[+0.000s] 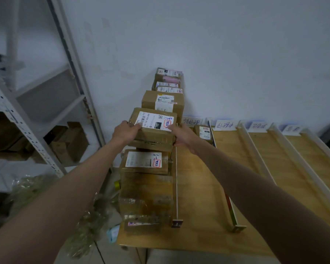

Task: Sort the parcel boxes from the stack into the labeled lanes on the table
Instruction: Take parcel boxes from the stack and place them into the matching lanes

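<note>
A brown parcel box (152, 130) with a white shipping label and a red-bordered sticker is held between both hands, above the row of boxes at the table's left edge. My left hand (125, 131) grips its left side. On its right side my right hand (181, 135) holds it, fingers curled round the edge. Under and in front of it lies another labeled box (145, 161). Behind it stand a bigger box (163, 102) and further stacked parcels (168, 80) against the wall.
Wooden table (202, 206) is split by white dividers (255, 153) into lanes with handwritten paper labels (225, 125) at the wall end. One small box (204, 133) sits in the first lane. Metal shelving (27, 126) stands left; crumpled plastic wrap (34, 189) lies below.
</note>
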